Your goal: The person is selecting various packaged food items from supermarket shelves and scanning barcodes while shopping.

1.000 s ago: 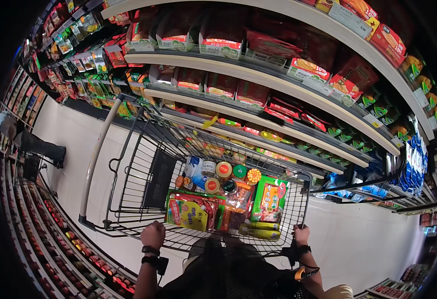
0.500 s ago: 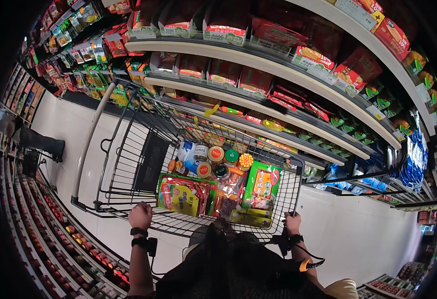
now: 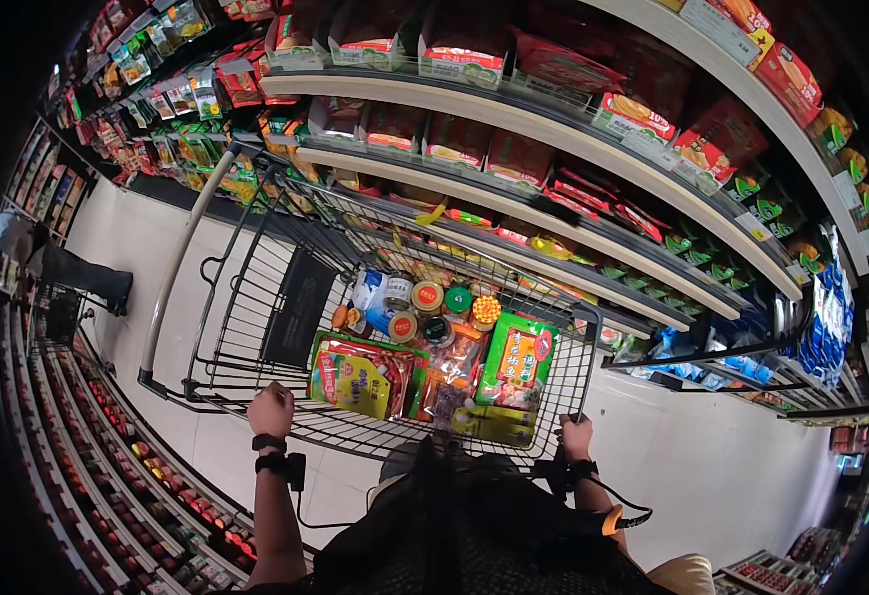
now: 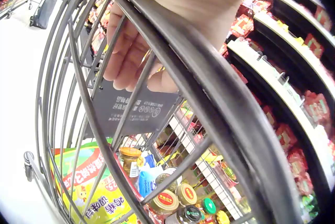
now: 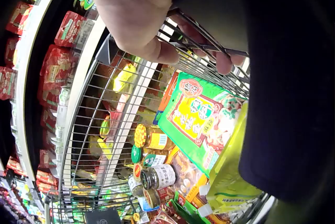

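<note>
A wire shopping cart stands sideways in front of the person, its handle at the left. The left hand lies over the near side rim, with relaxed, bent fingers hanging inside the bars. At the right end, the right hand grips the cart's corner, thumb and fingers on either side of the wires. In the basket lie a green seasoning pouch, a yellow-and-red pouch, yellow-green pouches, and several jars, including a green-lidded jar.
Curving shelves of red packets run along the cart's far side. Blue bags hang at the right. Another shelf row lies at the lower left. A person's leg shows farther along the pale floor.
The cart and both hands have shifted left and upward in the head view, while the shelves have slid slightly right. Both hands stay at their places on the cart.
</note>
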Tool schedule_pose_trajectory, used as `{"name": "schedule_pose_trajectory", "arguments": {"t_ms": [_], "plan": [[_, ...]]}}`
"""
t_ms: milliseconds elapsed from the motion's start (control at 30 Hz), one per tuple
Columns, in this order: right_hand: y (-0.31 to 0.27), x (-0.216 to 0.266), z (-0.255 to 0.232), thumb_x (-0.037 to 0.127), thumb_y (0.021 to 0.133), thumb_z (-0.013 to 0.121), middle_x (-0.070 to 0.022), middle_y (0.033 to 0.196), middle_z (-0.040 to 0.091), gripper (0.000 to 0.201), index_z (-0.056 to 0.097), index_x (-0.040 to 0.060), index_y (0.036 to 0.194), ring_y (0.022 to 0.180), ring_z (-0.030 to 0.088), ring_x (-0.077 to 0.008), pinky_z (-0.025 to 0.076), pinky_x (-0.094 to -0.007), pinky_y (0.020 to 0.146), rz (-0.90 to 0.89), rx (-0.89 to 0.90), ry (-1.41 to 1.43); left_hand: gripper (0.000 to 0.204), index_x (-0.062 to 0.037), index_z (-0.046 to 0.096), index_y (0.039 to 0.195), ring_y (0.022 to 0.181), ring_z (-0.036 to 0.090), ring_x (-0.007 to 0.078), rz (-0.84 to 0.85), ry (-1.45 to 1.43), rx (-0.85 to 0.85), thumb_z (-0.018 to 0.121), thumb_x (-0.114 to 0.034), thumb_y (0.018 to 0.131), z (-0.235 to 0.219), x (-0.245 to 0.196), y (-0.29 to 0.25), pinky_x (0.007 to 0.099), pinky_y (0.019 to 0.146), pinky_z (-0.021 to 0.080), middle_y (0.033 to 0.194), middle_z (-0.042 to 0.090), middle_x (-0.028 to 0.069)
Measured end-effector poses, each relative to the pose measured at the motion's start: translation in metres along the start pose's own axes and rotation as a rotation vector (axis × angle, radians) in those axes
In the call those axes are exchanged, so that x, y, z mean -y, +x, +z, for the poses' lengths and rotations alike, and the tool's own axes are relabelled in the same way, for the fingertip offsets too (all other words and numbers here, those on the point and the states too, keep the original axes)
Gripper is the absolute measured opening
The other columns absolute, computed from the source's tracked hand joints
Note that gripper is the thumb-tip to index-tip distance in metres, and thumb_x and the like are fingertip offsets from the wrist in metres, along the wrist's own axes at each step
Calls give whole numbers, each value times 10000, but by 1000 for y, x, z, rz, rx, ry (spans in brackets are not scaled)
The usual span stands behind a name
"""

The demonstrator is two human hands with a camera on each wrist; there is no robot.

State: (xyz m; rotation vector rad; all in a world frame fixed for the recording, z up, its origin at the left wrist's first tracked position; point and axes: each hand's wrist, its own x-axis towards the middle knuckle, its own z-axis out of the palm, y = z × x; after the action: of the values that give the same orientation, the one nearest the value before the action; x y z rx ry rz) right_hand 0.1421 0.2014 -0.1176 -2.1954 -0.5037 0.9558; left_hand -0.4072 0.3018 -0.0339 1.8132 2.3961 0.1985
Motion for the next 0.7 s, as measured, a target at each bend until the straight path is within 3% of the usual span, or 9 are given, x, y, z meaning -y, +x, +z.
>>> {"name": "schedule_pose_trajectory", "arguments": {"t_ms": [333, 700], "plan": [[0, 6, 11, 136, 767, 639, -137, 719, 645, 355, 538, -123, 988, 551, 635, -179, 477, -278, 452, 28, 1, 30, 122, -115, 654, 761, 645, 643, 284, -43, 44, 26, 613, -230, 776, 2, 6, 12, 394, 588, 513, 690, 659, 87], [-4, 6, 17, 148, 779, 639, -144, 711, 649, 241, 584, -68, 868, 548, 637, -197, 489, -296, 477, 2, -7, -60, 141, -102, 653, 768, 645, 640, 289, -47, 44, 43, 598, -231, 784, -6, 8, 14, 394, 597, 511, 697, 660, 89]]}}
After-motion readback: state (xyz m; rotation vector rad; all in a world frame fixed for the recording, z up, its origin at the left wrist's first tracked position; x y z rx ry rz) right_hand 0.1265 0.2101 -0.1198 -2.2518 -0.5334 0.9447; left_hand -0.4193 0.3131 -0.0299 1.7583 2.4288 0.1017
